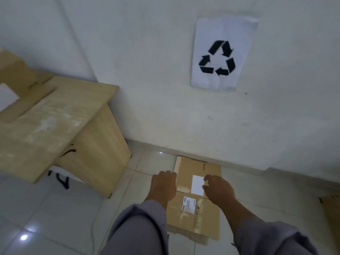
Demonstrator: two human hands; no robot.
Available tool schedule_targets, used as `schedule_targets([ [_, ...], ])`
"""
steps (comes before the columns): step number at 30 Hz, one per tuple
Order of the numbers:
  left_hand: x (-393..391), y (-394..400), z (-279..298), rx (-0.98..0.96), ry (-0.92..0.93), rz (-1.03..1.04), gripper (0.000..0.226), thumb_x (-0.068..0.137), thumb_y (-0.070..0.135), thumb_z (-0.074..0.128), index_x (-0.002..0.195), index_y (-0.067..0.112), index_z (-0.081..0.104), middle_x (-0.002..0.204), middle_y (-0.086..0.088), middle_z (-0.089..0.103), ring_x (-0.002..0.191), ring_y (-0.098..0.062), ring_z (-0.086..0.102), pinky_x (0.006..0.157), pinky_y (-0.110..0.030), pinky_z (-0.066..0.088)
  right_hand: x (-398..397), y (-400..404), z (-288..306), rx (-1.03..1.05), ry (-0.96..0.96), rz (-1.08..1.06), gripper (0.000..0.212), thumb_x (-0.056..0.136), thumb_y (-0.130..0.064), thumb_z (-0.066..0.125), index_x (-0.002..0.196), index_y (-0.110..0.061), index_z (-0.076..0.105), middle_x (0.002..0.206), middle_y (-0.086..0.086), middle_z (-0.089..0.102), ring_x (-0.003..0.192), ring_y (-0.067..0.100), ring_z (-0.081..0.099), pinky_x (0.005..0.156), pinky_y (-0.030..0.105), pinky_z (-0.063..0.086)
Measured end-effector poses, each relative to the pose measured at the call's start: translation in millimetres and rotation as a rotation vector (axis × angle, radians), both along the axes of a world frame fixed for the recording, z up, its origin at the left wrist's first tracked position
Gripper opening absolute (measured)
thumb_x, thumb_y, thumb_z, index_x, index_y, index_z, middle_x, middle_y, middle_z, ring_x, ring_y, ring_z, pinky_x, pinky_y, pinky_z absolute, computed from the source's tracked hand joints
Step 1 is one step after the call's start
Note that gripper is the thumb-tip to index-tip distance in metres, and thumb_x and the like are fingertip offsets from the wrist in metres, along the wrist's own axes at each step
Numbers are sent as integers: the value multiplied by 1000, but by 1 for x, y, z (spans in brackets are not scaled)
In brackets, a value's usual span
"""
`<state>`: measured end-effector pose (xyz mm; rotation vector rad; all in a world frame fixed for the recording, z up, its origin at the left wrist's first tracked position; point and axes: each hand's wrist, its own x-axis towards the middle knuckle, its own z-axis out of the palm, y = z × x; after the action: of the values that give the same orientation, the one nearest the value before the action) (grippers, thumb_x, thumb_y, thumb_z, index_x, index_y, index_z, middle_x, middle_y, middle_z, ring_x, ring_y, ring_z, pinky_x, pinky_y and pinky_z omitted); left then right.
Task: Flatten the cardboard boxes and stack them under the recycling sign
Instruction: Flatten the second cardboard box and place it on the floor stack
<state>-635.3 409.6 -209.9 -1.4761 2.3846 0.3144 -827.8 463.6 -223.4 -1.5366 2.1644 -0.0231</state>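
Observation:
A flattened brown cardboard box [195, 212] with white labels lies on the tiled floor against the wall, directly below the paper recycling sign [222, 54]. Another cardboard layer shows beneath its near edge. My left hand [163, 184] is at the box's left edge, fingers curled down over it. Over the right edge, my right hand [219, 188] has its thumb and forefinger bent on top by the white label. More flat cardboard [20, 83] lies on the wooden table at left.
The wooden table [60, 122] stands left of the stack, its side panel close to the box. A white bag with black straps [60, 175] sits under it. Another cardboard piece [331, 214] lies on the floor at the far right.

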Motion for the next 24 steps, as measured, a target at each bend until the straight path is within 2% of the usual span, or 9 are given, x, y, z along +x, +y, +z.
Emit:
schedule_targets([
  [6, 89, -2, 45, -10, -19, 64, 37, 95, 34, 49, 128, 18, 54, 127, -6, 57, 116, -26, 55, 96, -38, 46, 92, -12, 43, -76, -69, 199, 30, 93, -36, 51, 122, -31, 58, 119, -6, 64, 112, 16, 58, 91, 29, 46],
  [11, 187, -20, 91, -53, 59, 189, 43, 96, 36, 44, 136, 20, 47, 137, -5, 50, 123, -26, 50, 98, -37, 43, 178, -38, 79, -115, -93, 270, 29, 93, -34, 53, 120, -28, 61, 115, -4, 67, 110, 17, 60, 90, 27, 46],
  [18, 364, -18, 128, -120, -159, 189, 40, 97, 40, 44, 131, 20, 50, 130, -7, 54, 117, -28, 54, 94, -42, 45, 366, -88, 111, -239, -114, 419, 33, 93, -33, 53, 125, -25, 59, 124, 0, 62, 117, 21, 55, 97, 32, 44],
  [21, 430, -20, 144, -145, -148, 256, 37, 96, 38, 47, 128, 19, 52, 127, -6, 56, 114, -27, 55, 95, -42, 47, 444, -103, 116, -287, -152, 462, 33, 93, -34, 54, 123, -24, 59, 123, 2, 62, 116, 22, 55, 94, 33, 45],
  [24, 487, -26, 156, -148, -106, 341, 42, 95, 42, 49, 131, 21, 51, 131, -5, 54, 120, -26, 53, 98, -41, 46, 503, -114, 119, -290, -150, 534, 32, 94, -37, 52, 122, -24, 59, 123, 2, 62, 116, 23, 56, 91, 34, 46],
])
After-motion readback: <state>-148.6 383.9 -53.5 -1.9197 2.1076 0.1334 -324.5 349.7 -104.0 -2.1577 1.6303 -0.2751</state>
